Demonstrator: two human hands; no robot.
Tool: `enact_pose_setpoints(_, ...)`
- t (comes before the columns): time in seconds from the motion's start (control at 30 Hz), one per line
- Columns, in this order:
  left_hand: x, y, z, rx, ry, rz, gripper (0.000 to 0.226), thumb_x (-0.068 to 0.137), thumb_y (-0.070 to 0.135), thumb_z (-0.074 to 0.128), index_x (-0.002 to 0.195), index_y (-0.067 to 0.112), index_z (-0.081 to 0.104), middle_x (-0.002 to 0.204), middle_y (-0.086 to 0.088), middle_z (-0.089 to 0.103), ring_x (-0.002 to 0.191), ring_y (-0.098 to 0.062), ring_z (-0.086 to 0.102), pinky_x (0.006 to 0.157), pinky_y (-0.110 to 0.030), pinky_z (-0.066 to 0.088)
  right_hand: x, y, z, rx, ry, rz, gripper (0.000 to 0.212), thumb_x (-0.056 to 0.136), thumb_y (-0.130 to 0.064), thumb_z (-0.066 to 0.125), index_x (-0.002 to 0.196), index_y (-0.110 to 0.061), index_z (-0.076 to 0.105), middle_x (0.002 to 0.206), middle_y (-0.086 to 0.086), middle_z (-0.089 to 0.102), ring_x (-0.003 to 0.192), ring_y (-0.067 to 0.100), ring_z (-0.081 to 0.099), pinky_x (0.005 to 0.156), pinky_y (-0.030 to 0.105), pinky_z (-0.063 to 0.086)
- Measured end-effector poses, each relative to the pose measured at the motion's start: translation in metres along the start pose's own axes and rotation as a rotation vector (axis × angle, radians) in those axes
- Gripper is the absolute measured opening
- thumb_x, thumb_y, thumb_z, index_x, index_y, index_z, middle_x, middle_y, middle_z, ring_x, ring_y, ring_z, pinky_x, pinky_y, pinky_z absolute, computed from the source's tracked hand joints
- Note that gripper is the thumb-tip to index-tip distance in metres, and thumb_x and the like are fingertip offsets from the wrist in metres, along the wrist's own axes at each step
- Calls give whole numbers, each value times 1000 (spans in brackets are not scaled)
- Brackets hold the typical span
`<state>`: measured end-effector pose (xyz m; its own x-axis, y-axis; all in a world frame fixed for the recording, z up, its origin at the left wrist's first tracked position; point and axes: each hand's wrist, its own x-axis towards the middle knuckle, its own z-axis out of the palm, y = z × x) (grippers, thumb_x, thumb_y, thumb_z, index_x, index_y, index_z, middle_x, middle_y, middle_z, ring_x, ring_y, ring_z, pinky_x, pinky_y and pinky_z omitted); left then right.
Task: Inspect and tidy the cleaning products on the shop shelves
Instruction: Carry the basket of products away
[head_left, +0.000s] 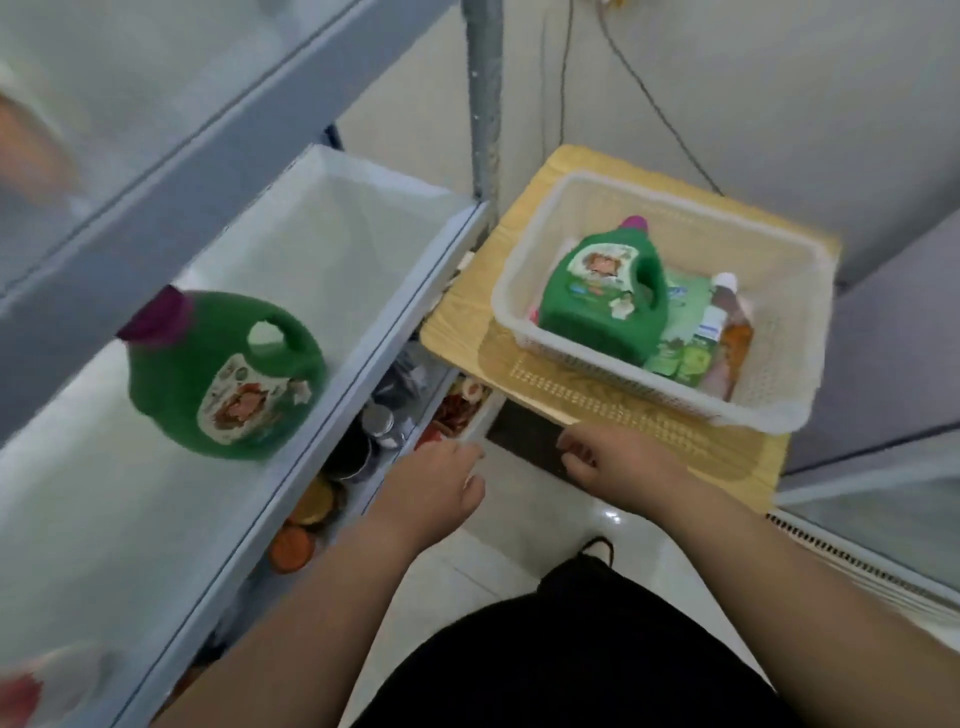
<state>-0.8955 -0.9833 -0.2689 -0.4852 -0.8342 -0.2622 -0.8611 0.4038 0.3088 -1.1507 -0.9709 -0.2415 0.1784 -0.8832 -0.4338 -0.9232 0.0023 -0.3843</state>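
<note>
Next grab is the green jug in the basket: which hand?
Right, likely. The right hand hangs empty just before the basket holding the green jug; the left hand sits nearer the shelf.

the green jug (223, 374) on the shelf (363, 249) is showing smooth plastic. the white basket (784, 353) is looking like perforated plastic, sitting on a pale wood-grain counter (460, 317).

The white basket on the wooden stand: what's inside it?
The white basket holds a green jug with a purple cap, green pouches and a brown bottle. Whatever lies under the jug and pouches is covered.
</note>
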Motion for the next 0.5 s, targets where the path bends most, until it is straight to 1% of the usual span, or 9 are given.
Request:
enact_pose_setpoints(0.07, 30, 18, -12, 18, -12, 19, 36, 102, 39, 44, 133, 25, 54, 118, 4, 62, 109, -19, 58, 78, -32, 46, -5, 32, -14, 79, 86, 73, 25, 98, -36, 54, 119, -31, 67, 113, -8, 68, 104, 18, 64, 86, 38, 55)
enact_pose_setpoints(0.13, 59, 33, -23, 17, -13, 4, 36, 100, 39, 46, 132, 26, 55, 116, 5, 62, 108, -18, 58, 80, -36, 51, -5, 64, -28, 141, 177, 123, 25, 98, -32, 55, 117, -27, 69, 113, -6, 68, 104, 17, 64, 87, 37, 54)
enact_pose_setpoints(0.2, 87, 44, -33, -12, 9, -24, 34, 98, 36, 50, 129, 25, 59, 115, 4, 65, 107, -19, 61, 81, -37, 52, -2, 95, -42, 191, 267, 149, 22, 99, -30, 55, 116, -25, 68, 113, -3, 68, 104, 18, 62, 87, 37, 53)
enact_pose_setpoints(0.3, 130, 55, -45, -75, 126, -62, 38, 96, 30, 58, 132, 20, 61, 118, -3, 66, 111, -24, 60, 87, -40, 50, 5, 142, -60, 255, 429, 202, 28, 97, -23, 58, 124, -19, 65, 116, 3, 63, 110, 23, 58, 88, 39, 50)
enact_pose_setpoints(0.37, 160, 56, -51, -60, 207, -64, 43, 94, 24, 62, 135, 13, 59, 122, -11, 63, 116, -32, 56, 96, -45, 47, 12, 174, -67, 230, 567, 266, 39, 91, -16, 64, 129, -10, 62, 120, 15, 58, 116, 34, 53, 96, 41, 42)
enact_pose_setpoints(0.4, 176, 55, -53, -48, 228, -76, 46, 93, 23, 63, 137, 10, 57, 126, -14, 60, 119, -34, 53, 101, -48, 44, 14, 188, -70, 226, 590, 335, 46, 90, -17, 66, 135, -9, 58, 127, 19, 53, 123, 37, 48, 104, 41, 38)
enact_pose_setpoints(0.43, 190, 53, -55, -43, 238, -95, 50, 93, 22, 63, 140, 9, 54, 131, -17, 58, 122, -36, 50, 104, -49, 41, 16, 201, -72, 243, 574, 422, 55, 90, -21, 66, 142, -11, 51, 139, 20, 45, 133, 38, 40, 111, 42, 34)
enact_pose_setpoints(0.47, 204, 51, -57, -40, 239, -113, 54, 92, 24, 62, 143, 9, 51, 135, -18, 54, 126, -36, 47, 107, -49, 39, 18, 212, -73, 286, 534, 506, 64, 91, -25, 64, 149, -14, 41, 150, 17, 33, 141, 36, 32, 116, 46, 33)
enact_pose_setpoints(0.5, 217, 49, -57, -39, 231, -132, 58, 92, 25, 61, 147, 10, 46, 140, -19, 50, 130, -36, 43, 110, -50, 37, 20, 221, -72, 348, 500, 572, 71, 92, -28, 62, 154, -16, 31, 156, 10, 21, 144, 35, 28, 116, 49, 35)
